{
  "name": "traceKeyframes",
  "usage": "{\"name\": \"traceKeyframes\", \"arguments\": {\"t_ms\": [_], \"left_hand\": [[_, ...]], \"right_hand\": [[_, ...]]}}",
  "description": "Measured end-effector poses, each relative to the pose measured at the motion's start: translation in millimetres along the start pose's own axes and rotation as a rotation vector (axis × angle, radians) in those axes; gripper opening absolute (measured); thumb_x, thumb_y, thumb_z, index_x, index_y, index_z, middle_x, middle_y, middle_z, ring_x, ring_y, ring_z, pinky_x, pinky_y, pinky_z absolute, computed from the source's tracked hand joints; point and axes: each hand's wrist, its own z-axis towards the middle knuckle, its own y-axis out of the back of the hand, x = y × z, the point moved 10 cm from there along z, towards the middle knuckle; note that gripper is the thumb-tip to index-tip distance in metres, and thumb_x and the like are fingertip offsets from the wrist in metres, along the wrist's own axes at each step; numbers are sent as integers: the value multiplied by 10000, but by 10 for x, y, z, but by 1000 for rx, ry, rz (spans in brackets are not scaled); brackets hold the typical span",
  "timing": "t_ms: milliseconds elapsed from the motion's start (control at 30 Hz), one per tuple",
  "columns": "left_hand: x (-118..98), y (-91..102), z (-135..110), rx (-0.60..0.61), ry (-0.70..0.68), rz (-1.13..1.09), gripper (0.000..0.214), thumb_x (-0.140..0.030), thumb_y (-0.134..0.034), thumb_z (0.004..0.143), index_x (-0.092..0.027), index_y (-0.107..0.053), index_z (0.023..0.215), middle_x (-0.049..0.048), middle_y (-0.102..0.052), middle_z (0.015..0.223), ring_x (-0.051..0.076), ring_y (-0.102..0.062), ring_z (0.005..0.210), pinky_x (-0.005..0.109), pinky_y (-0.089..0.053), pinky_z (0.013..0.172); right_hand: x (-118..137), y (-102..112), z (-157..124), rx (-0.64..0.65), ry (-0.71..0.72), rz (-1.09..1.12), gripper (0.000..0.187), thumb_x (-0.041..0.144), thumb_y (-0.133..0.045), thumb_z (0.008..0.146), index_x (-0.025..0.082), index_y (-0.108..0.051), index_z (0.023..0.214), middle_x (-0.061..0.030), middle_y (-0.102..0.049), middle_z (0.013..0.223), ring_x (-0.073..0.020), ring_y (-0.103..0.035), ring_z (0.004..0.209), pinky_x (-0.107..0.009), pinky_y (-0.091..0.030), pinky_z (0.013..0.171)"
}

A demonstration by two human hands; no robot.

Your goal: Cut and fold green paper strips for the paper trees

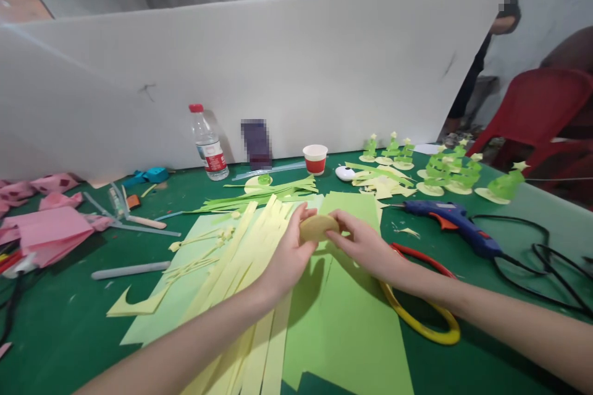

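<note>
Between my two hands is a pale yellow paper disc (319,229), tilted above the stacked paper. My left hand (296,241) is closed on its left edge, and my right hand (356,236) pinches the right edge. Below them lie bright green paper sheets (347,315) and long pale yellow paper strips (252,296). Red-and-yellow-handled scissors (440,327) rest under my right forearm, their blades hidden. Several green spiral paper trees (451,170) with star tops stand on round pale bases at the right.
A blue glue gun (456,222) with a black cord (546,247) lies at the right. Along the back stand a bottle (208,145), a phone (257,143) and a red-and-white paper cup (315,160). Pink paper (50,231) is at the left. A person (482,49) stands beyond the white board (278,68).
</note>
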Motion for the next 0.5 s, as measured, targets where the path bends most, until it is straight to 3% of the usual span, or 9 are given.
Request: {"name": "traceKeyframes", "arguments": {"t_ms": [200, 333, 500], "left_hand": [[169, -128, 15, 80, 51, -2, 645, -5, -404, 678, -158, -265, 1289, 126, -365, 1322, 238, -405, 1180, 364, -346, 972], [134, -183, -30, 114, 50, 0, 578, -66, -431, 734, -179, -289, 1283, 105, -380, 1333, 240, -381, 1211, 369, -329, 999], [103, -188, -87, 112, 6, 13, 496, -121, -393, 815, -226, -304, 1292, 52, -330, 1389, 198, -257, 1299, 363, -202, 1085]], "right_hand": [[-110, -89, -102, 42, -19, -190, 205, 112, -453, 744, 148, -470, 944, -36, -540, 750, -145, -483, 629, -260, -345, 550], [-45, -87, -122, 45, 5, -250, 214, 92, -401, 764, 162, -450, 960, -58, -545, 816, -157, -509, 679, -271, -361, 583], [13, -83, -154, 29, 13, -311, 164, 116, -349, 809, 160, -427, 947, -87, -559, 844, -192, -532, 719, -312, -378, 617]]}}
